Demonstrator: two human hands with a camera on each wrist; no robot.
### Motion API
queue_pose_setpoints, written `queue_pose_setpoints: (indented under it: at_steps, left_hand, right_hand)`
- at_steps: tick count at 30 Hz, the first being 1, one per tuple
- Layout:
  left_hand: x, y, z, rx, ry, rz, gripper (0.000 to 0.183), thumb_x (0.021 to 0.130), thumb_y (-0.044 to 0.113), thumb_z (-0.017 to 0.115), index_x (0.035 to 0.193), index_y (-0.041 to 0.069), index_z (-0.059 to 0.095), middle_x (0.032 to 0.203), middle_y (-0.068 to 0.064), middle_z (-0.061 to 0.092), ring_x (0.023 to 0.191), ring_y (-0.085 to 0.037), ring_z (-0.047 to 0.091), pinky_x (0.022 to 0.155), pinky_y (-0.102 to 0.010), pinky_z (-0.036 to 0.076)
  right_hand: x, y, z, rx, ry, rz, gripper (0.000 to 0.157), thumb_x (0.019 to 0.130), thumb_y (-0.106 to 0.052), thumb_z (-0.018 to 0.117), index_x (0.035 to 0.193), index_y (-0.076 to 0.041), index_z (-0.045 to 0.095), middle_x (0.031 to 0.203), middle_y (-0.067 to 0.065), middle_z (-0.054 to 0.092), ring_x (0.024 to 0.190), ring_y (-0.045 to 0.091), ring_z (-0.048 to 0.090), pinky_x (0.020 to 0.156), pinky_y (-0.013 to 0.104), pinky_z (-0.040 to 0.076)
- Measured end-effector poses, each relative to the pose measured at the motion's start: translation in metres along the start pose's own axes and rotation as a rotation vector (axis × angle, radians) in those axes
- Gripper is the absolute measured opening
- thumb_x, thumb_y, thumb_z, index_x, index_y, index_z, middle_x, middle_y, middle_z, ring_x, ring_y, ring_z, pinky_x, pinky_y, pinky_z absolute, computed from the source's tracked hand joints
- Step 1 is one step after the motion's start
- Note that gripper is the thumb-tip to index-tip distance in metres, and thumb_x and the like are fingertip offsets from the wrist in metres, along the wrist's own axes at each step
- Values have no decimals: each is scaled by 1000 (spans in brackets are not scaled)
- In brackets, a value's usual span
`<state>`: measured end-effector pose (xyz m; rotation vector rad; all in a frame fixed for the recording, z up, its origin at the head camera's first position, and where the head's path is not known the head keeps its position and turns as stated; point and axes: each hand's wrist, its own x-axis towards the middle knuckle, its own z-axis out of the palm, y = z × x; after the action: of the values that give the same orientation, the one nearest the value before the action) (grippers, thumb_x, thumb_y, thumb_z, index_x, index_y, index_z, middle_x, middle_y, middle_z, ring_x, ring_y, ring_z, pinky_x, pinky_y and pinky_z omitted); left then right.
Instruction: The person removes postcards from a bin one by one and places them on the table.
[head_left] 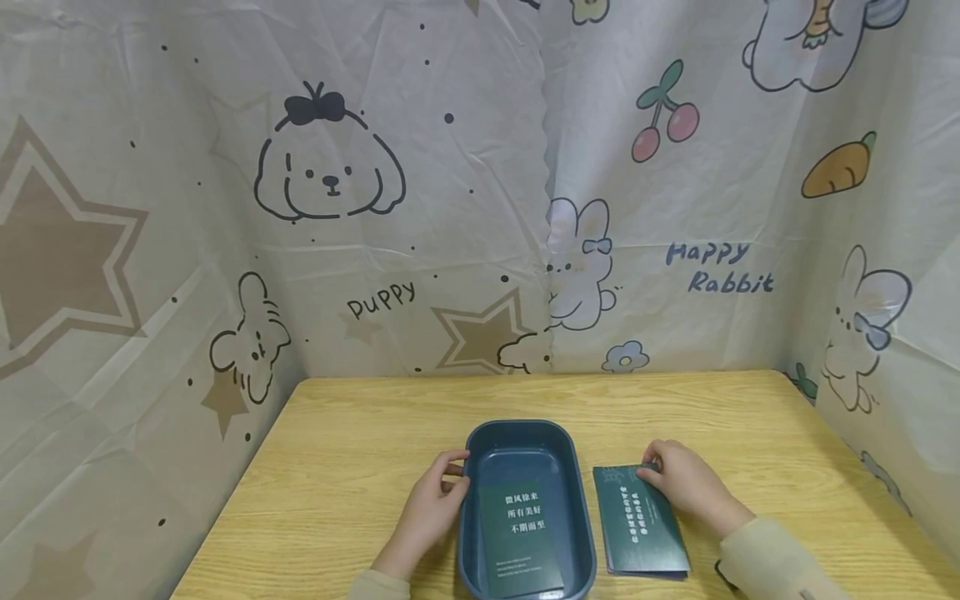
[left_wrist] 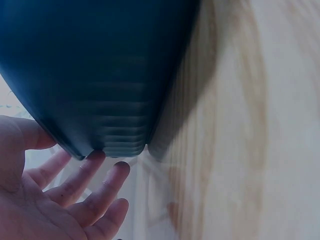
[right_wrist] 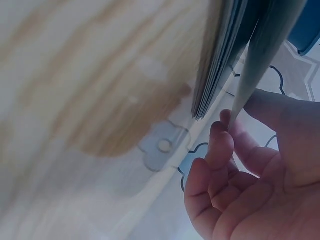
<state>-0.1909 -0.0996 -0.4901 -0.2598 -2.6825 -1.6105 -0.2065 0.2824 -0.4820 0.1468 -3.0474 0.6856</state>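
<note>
A dark blue-green rectangular tray (head_left: 528,429) stands on the table. A green card with white writing (head_left: 521,542) lies inside it. My left hand (head_left: 431,504) holds the tray's left rim; in the left wrist view the thumb and index finger reach over the rim, with other fingers outside below it. To the right of the tray is a stack of green cards (right_wrist: 215,65). My right hand (head_left: 686,483) pinches the top card (head_left: 637,517) at its far edge between thumb and fingers. In the right wrist view that card's edge stands apart from the stack.
The wood-grain table (head_left: 360,442) carries the tray and stack side by side near its front. A pale printed curtain (head_left: 450,183) with cartoon animals surrounds the table at the back and both sides.
</note>
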Motion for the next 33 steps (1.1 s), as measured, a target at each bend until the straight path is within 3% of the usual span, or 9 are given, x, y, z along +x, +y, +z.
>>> queue_pose_setpoints:
  at_steps: [16, 33]
  left_hand:
    - [-1, 1, -1, 4, -5, -6, 37, 101, 10, 59, 138, 10, 59, 118, -16, 67, 98, -27, 69, 80, -39, 59]
    - [0, 1, -1, 7, 3, 3, 37, 101, 10, 59, 138, 9, 59, 117, -16, 67, 98, -27, 69, 80, -38, 60]
  right_hand:
    - [0, -2, 2, -77, 3, 0, 21, 92, -20, 77, 98, -5, 65, 88, 6, 60, 76, 19, 55, 68, 39, 52]
    - [2, -1, 3, -98, -20, 17, 23, 91, -21, 79, 101, -5, 65, 90, 6, 58, 75, 19, 53, 66, 36, 49]
